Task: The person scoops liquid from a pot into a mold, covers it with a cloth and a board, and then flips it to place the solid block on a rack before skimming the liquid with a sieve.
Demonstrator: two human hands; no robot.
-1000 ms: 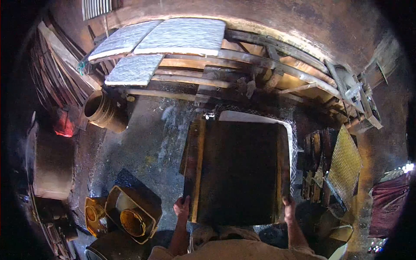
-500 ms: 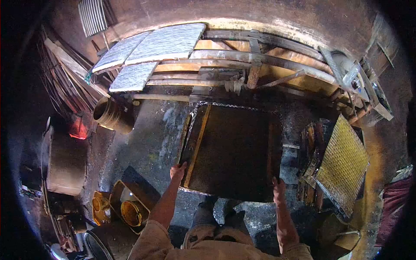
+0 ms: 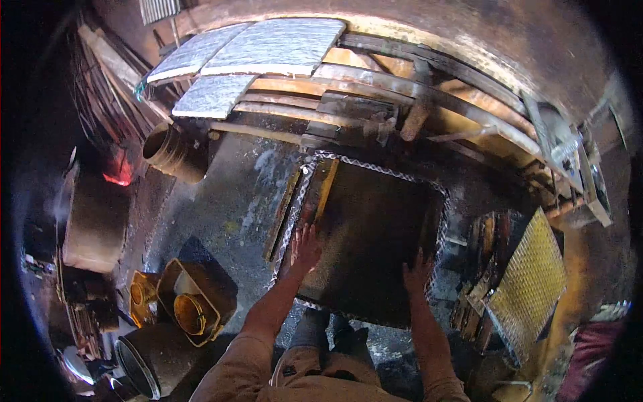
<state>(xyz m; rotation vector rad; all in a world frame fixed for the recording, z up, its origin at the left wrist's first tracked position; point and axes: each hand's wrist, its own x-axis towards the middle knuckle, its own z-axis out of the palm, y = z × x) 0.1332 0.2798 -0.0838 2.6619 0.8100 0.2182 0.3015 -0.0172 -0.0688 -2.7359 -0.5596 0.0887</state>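
Note:
A large dark square board lies low in front of me, over a sheet with a white patterned edge that shows around it. My left hand rests on the board's left part, fingers stretched out. Near the board's right side my right hand lies with its fingers apart, holding nothing; it is dim there. A yellowish wooden strip runs along the board's upper left. Beside the sheet's left edge is another narrow wooden strip.
Pale rectangular slabs lie on a wooden rack ahead. On the right, a yellow textured panel leans by stacked dark boards. Cut yellow containers, a drum and a rusty bucket stand left.
Both hands have let go of the board's side edges and moved inward onto its surface, fingers spread. More of the patterned edge shows around the board. The view has shifted slightly.

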